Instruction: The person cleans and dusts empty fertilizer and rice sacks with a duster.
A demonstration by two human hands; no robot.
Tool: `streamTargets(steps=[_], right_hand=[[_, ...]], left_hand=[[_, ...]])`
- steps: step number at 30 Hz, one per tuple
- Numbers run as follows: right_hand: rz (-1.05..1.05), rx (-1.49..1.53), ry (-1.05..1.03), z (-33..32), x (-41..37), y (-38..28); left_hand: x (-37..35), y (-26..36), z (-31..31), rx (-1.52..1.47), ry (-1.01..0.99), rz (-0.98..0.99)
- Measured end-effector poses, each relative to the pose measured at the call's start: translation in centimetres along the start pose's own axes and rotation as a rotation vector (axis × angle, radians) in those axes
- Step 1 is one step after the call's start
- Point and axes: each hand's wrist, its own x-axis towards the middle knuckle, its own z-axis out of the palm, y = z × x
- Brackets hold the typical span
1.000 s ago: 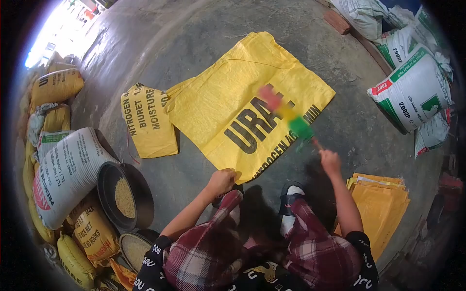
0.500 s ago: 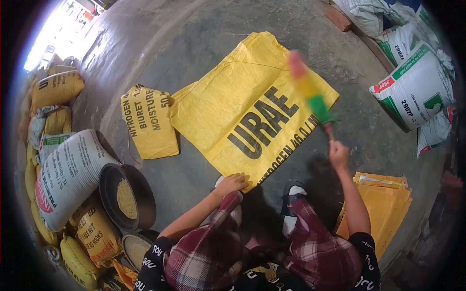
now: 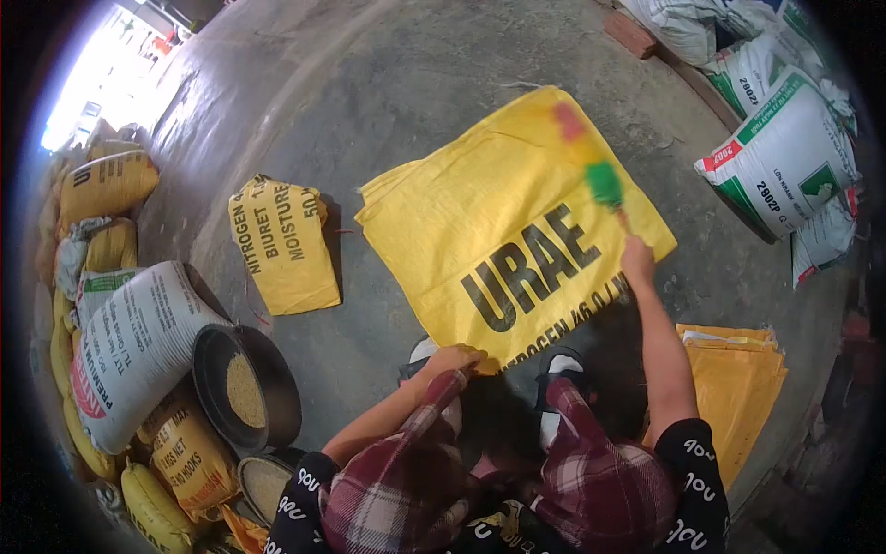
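A large yellow sack (image 3: 461, 208) printed URAE lies flat on the floor in front of me. My left hand (image 3: 456, 359) holds its near corner, fingers closed on the edge. My right hand (image 3: 637, 260) grips the handle of a colourful duster (image 3: 604, 183), red, yellow and green and blurred by motion, over the sack's right side. Left of the sack, a smaller folded yellow sack (image 3: 286, 245) with black print rests on the floor.
A black basin (image 3: 282, 392) of grain stands at the left beside a full white sack (image 3: 138, 342) and several yellow ones. Folded orange-yellow sacks (image 3: 734, 388) lie at the right. Full white-green sacks (image 3: 784, 157) and a brick (image 3: 629, 34) are at the upper right.
The large sack has shifted right and its far left part now looks folded in, its outline more compact. My right hand and the duster have moved slightly, and my left hand has moved slightly right.
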Motion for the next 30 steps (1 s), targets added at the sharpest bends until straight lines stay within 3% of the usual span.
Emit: streamTargets(steps=[1,2,4,7,8,11,13,16,18,20,21,22,26,30], right_hand=[[0.174,0.049,0.032,-1.0,1.0,0.5],[0.179,0.048,0.038,-1.1,2.0,1.7],[0.437,0.199,0.152,-1.7,3.1,3.1],[0.351,0.221,0.235,-2.5,0.5,1.3],[0.107,0.288,0.218,-0.7,-0.1,2.0],[-0.415,0.338,-0.125,-0.3,-5.0,-4.2],[-0.591,0.095,-0.318,2.2,-7.4,-8.3],[-0.738,-0.054,-0.424,3.2,-8.4,-11.2],[-0.421,-0.06,-0.274,5.2,-5.7,-10.9],[-0.143,0.11,-0.274,1.9,-3.2,-10.4],[-0.089,0.229,-0.141,2.2,-1.8,-8.5],[0.098,0.214,-0.107,1.7,-0.2,-7.4],[0.472,0.213,0.05,-2.3,2.2,-3.0],[0.705,0.281,0.285,0.5,3.4,6.0]], left_hand=[[0.1,0.1,-0.2,0.018,-0.062,-0.032],[0.2,0.2,-0.4,0.02,-0.064,-0.025],[0.1,0.2,-0.2,0.042,-0.073,-0.033],[0.3,-0.2,0.1,0.088,-0.084,-0.001],[0.2,-0.3,0.2,0.083,-0.086,-0.005],[0.6,0.5,-0.8,0.093,-0.111,-0.016],[0.9,1.4,-1.7,0.078,-0.179,-0.097],[1.1,0.3,-0.1,0.082,-0.172,-0.14],[1.4,0.5,-0.2,0.126,-0.201,-0.151],[1.5,0.4,0.2,0.167,-0.237,-0.164],[1.6,-0.3,0.9,0.154,-0.22,-0.152],[1.6,-0.7,1.4,0.14,-0.201,-0.138],[1.6,-0.1,0.6,0.146,-0.212,-0.138],[1.6,0.2,0.4,0.165,-0.226,-0.168]])
